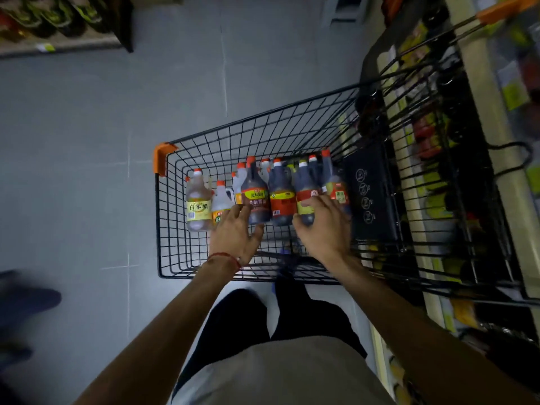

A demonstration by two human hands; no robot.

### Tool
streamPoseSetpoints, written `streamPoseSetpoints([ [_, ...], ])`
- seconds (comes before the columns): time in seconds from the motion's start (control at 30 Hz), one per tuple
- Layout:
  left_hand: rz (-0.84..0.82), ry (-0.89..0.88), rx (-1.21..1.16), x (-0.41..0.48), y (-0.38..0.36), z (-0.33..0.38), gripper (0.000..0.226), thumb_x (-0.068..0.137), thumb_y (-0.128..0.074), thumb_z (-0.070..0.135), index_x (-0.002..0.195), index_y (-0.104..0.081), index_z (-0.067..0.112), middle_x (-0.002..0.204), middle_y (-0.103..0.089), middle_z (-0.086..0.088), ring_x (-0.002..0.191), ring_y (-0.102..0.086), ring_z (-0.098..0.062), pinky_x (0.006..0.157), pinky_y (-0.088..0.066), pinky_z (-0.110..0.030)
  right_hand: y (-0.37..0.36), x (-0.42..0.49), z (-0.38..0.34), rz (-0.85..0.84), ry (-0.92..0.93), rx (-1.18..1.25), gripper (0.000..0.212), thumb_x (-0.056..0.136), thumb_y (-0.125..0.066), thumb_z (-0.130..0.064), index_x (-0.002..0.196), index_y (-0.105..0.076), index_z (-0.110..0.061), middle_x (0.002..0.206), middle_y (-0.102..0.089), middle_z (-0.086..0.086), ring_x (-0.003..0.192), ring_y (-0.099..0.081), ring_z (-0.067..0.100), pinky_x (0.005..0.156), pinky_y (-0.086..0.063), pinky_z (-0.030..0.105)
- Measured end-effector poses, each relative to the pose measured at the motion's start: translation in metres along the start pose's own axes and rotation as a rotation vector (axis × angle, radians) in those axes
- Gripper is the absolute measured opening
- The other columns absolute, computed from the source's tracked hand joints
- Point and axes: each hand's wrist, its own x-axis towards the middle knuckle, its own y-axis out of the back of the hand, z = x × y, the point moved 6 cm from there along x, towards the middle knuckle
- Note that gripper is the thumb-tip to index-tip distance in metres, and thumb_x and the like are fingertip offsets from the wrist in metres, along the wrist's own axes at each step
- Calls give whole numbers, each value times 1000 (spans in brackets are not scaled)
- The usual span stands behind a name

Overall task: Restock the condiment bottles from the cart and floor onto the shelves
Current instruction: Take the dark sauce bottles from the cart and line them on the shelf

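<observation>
In the wire cart (163, 217), to the left of the left hand, a pale vinegar bottle (198, 206) with a yellow label lies on the floor of the basket. A small clear jug (221, 198) lies just beside it, and the hand's outer fingers partly cover its lower end. The left hand (233, 233) is spread wide with its fingers nearly straight and closes round nothing. Its forefinger lies against the left side of a brown-label bottle (255, 204), and its thumb sits just under that bottle's base. A red thread (225, 258) circles the wrist.

Between the two hands lies a red-label bottle (282, 201), dark, with its cap pointing away from the person. It touches its neighbours on both sides.

The right hand (324, 226) is curled round the lower end of a dark bottle (304, 185) with a red and yellow label, fingers over the top and thumb against the near left side. Just right of this hand a slim bottle (336, 185) lies against the black seat panel (371, 194). Well beyond that, outside the cart, run the stocked shelves (496, 135).
</observation>
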Motion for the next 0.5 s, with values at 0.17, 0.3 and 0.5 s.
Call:
streamPoseSetpoints([
  [0.17,-72,79,-73,38,-30,-18,58,98,-57,42,148,-42,17,141,-53,-8,128,-50,-31,101,-49,-49,-38,23,13,14,-41,37,24,84,-74,-31,101,-72,-14,105,-70,8,102,-61,33,82,-44,36],
  [0.3,-78,184,-213,76,-57,-39,66,95,-63,45,147,-40,12,135,-52,-13,122,-52,-36,93,-49,-48,-69,40,17,-1,-58,89,27,87,-67,-35,104,-71,-13,105,-68,7,102,-57,28,81,-35,28],
  [0.5,-144,442,-428,124,-104,-66,91,84,-78,50,148,-33,3,142,-43,-19,132,-46,-40,101,-44,-51,-104,54,25,-45,-220,137,28,85,-65,-35,103,-70,-15,104,-66,7,99,-61,30,82,-53,43],
])
